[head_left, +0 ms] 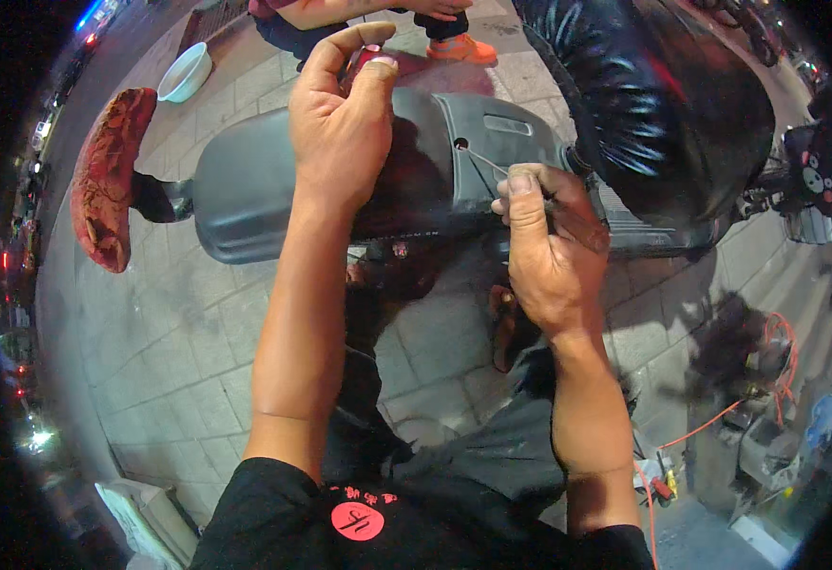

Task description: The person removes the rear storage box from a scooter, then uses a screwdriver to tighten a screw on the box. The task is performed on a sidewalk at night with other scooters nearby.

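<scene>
A scooter with a long dark seat (245,185) and a grey plastic panel (506,128) lies across in front of me. My right hand (558,237) is closed, thumb against fingers, on a thin metal rod (487,162). The rod's far end meets a small round hole (461,144) in the panel; how deep it goes, I cannot tell. Above the seat, my left hand (340,123) is raised with thumb and forefinger curled round a small red thing (366,59), whose kind is unclear. Its other fingers are mostly hidden.
A worn red-brown backrest (110,180) stands left of the seat. Beyond the scooter crouches a person with an orange shoe (460,48). A white basin (185,72) sits far left. Glossy black padding (663,104) bulges at right. An orange cord (701,425) and tools lie lower right.
</scene>
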The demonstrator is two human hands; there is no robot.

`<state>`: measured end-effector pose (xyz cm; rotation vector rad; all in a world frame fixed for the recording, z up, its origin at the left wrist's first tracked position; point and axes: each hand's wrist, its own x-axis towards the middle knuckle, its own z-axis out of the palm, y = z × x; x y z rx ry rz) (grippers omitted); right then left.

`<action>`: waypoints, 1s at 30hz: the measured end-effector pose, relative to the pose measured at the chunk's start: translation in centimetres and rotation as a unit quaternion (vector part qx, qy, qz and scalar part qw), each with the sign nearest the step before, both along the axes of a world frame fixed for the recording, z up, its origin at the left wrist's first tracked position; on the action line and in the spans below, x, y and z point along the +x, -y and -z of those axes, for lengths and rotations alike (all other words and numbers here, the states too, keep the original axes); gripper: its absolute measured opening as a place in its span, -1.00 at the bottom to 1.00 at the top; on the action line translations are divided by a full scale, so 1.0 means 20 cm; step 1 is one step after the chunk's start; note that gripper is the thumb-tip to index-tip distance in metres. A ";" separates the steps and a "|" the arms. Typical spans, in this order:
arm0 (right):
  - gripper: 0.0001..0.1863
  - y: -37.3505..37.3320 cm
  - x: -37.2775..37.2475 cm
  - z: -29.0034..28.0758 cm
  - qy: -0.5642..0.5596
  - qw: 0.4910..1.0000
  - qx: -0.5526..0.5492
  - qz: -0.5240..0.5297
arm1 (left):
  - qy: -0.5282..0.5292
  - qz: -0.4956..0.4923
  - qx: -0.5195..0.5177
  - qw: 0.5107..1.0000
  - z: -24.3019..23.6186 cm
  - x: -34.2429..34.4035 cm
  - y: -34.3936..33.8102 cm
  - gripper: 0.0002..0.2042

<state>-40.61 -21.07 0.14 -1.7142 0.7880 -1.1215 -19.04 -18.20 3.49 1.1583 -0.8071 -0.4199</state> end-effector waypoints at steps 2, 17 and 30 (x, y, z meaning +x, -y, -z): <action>-0.81 0.01 0.03 0.00 -0.007 1.000 -0.003 0.009 | -0.006 -0.005 -0.002 1.000 0.00 0.00 0.01 -0.70; -0.69 0.16 0.16 -0.16 -0.171 0.984 0.043 -0.012 | 0.000 0.018 -0.034 0.999 0.04 0.01 0.02 -0.72; -0.84 0.13 0.00 -0.05 -0.136 0.962 -0.200 -0.129 | -0.012 0.036 -0.053 0.998 0.03 0.00 0.01 -0.72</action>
